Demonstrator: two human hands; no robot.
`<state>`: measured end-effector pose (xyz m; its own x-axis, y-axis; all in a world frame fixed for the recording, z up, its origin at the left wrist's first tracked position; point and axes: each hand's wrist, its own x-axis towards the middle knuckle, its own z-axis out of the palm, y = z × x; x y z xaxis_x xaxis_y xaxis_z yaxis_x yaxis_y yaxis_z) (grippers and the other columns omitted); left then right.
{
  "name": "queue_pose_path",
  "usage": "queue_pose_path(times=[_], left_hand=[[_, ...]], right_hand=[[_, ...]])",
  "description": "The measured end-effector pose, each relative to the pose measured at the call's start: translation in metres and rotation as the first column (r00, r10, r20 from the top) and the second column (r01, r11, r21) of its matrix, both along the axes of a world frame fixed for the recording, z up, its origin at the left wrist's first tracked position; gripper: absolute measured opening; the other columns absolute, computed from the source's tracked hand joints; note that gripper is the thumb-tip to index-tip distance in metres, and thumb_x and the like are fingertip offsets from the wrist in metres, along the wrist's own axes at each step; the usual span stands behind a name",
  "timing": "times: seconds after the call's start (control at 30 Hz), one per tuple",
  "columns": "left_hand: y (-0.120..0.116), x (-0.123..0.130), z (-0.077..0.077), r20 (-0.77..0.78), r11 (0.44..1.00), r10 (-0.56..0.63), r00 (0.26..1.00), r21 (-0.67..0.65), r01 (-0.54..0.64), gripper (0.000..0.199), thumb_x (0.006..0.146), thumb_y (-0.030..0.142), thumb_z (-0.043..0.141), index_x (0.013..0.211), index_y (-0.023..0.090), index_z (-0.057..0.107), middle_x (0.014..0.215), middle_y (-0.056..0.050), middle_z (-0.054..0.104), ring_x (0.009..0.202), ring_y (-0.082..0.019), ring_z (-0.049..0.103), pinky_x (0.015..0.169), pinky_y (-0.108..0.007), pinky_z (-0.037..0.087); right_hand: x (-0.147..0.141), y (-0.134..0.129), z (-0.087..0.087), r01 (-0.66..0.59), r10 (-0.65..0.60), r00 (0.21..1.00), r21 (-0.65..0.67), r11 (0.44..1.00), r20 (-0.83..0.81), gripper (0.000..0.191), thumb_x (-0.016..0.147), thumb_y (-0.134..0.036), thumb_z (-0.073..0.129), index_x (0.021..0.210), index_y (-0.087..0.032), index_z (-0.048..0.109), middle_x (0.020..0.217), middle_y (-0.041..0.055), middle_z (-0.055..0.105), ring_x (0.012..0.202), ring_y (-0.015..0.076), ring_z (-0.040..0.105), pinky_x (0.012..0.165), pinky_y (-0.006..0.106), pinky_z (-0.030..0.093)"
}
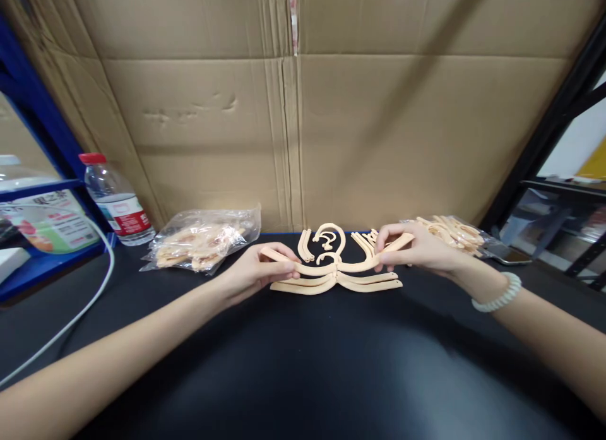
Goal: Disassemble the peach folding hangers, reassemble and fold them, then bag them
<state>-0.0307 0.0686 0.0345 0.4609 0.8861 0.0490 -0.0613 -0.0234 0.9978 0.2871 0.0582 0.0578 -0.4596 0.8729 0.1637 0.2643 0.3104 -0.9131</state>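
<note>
A beige folding clothes hanger (356, 267) is spread between my two hands, its hook pointing away from me. My left hand (259, 271) pinches its left arm between thumb and fingers. The right arm's outer part is gripped by my right hand (411, 245), with a pale beaded bracelet on that wrist. Just in front, more beige hanger arms (307, 290) lie spread on the black table (303, 358). Behind the held hanger are loose curved hooks (326, 239), with straight arm pieces (305, 245) to their left and more arm pieces (362, 244) to their right, partly hidden by my right hand.
Clear plastic bags of beige parts lie at left (203, 241) and right (452, 233). A red-capped water bottle (118, 200) stands beside a blue shelf (45, 190). A white cable (105, 282) crosses the table's left side. A cardboard wall (199, 124) closes off the back.
</note>
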Motion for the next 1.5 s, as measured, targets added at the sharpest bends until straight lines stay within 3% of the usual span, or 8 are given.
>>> queue_pose_path(times=[0.13, 0.23, 0.4, 0.53, 0.77, 0.97, 1.17, 1.5], left_hand=[[0.012, -0.014, 0.01, -0.178, 0.985, 0.006, 0.984, 0.169, 0.024, 0.019, 0.066, 0.021, 0.081, 0.076, 0.013, 0.066, 0.076, -0.003, 0.071, 0.069, -0.013, 0.068, 0.067, -0.022, 0.053], [0.016, -0.022, 0.017, -0.408, 0.941, -0.015, 0.913, 0.304, 0.151, 0.019, 0.069, 0.027, 0.079, 0.077, 0.015, 0.067, 0.075, -0.002, 0.072, 0.071, -0.015, 0.067, 0.068, -0.025, 0.052], [0.014, -0.026, 0.022, -0.696, 0.737, 0.034, 0.717, 0.502, 0.453, 0.015, 0.075, 0.032, 0.072, 0.076, 0.018, 0.069, 0.078, -0.002, 0.067, 0.072, -0.015, 0.062, 0.068, -0.026, 0.049], [0.01, -0.023, 0.018, -0.737, 0.643, 0.069, 0.672, 0.548, 0.535, 0.008, 0.076, 0.026, 0.069, 0.074, 0.018, 0.066, 0.08, -0.002, 0.061, 0.076, -0.016, 0.057, 0.07, -0.026, 0.046], [0.012, -0.022, 0.013, -0.762, 0.589, 0.066, 0.644, 0.551, 0.591, 0.006, 0.079, 0.023, 0.067, 0.074, 0.019, 0.064, 0.084, -0.002, 0.062, 0.086, -0.018, 0.054, 0.079, -0.028, 0.044], [0.012, -0.022, 0.012, -0.758, 0.619, 0.06, 0.65, 0.539, 0.571, 0.007, 0.079, 0.024, 0.064, 0.075, 0.019, 0.063, 0.11, -0.006, 0.06, 0.098, -0.021, 0.056, 0.086, -0.03, 0.044], [0.011, -0.02, 0.01, -0.751, 0.628, 0.018, 0.66, 0.522, 0.577, 0.01, 0.084, 0.023, 0.058, 0.076, 0.017, 0.058, 0.097, -0.006, 0.063, 0.08, -0.017, 0.058, 0.074, -0.027, 0.046], [0.015, -0.02, -0.003, -0.699, 0.615, 0.073, 0.711, 0.593, 0.519, 0.005, 0.082, 0.022, 0.057, 0.083, 0.017, 0.056, 0.099, -0.007, 0.062, 0.084, -0.018, 0.058, 0.077, -0.029, 0.046]], right_hand=[[0.018, 0.005, 0.006, -0.001, -0.001, 0.998, 0.034, 0.999, 0.069, 0.024, 0.07, -0.034, 0.077, 0.071, -0.018, 0.059, 0.069, 0.0031, 0.069, 0.061, 0.014, 0.064, 0.053, 0.025, 0.047], [0.024, 0.008, 0.006, -0.06, 0.042, 0.969, 0.066, 0.996, 0.243, 0.025, 0.067, -0.036, 0.079, 0.073, -0.017, 0.064, 0.067, 0.0016, 0.067, 0.06, 0.0134, 0.062, 0.053, 0.025, 0.045], [0.018, 0.01, -0.001, -0.246, 0.137, 0.861, 0.166, 0.955, 0.489, 0.02, 0.072, -0.036, 0.074, 0.074, -0.017, 0.067, 0.073, 0.0014, 0.065, 0.072, 0.0161, 0.06, 0.067, 0.029, 0.045], [0.014, 0.012, -0.011, -0.32, 0.092, 0.79, 0.279, 0.905, 0.605, 0.018, 0.072, -0.035, 0.074, 0.072, -0.018, 0.066, 0.085, 0.0025, 0.061, 0.085, 0.0185, 0.058, 0.081, 0.032, 0.043], [0.015, 0.014, -0.021, -0.316, 0.068, 0.767, 0.283, 0.906, 0.638, 0.022, 0.072, -0.04, 0.075, 0.072, -0.019, 0.07, 0.099, 0.0066, 0.059, 0.101, 0.0231, 0.055, 0.09, 0.035, 0.041], [0.014, 0.013, -0.018, -0.312, 0.077, 0.763, 0.262, 0.913, 0.642, 0.022, 0.074, -0.041, 0.073, 0.074, -0.019, 0.071, 0.103, 0.0075, 0.06, 0.103, 0.0237, 0.056, 0.091, 0.037, 0.041], [0.014, 0.014, -0.017, -0.329, 0.107, 0.781, 0.26, 0.908, 0.616, 0.021, 0.076, -0.038, 0.072, 0.069, -0.018, 0.067, 0.092, 0.0057, 0.064, 0.098, 0.0221, 0.058, 0.088, 0.036, 0.043], [0.013, 0.015, -0.017, -0.277, 0.03, 0.763, 0.284, 0.918, 0.646, 0.009, 0.075, -0.023, 0.07, 0.075, -0.017, 0.063, 0.084, 0.003, 0.062, 0.082, 0.0177, 0.058, 0.077, 0.031, 0.044]])
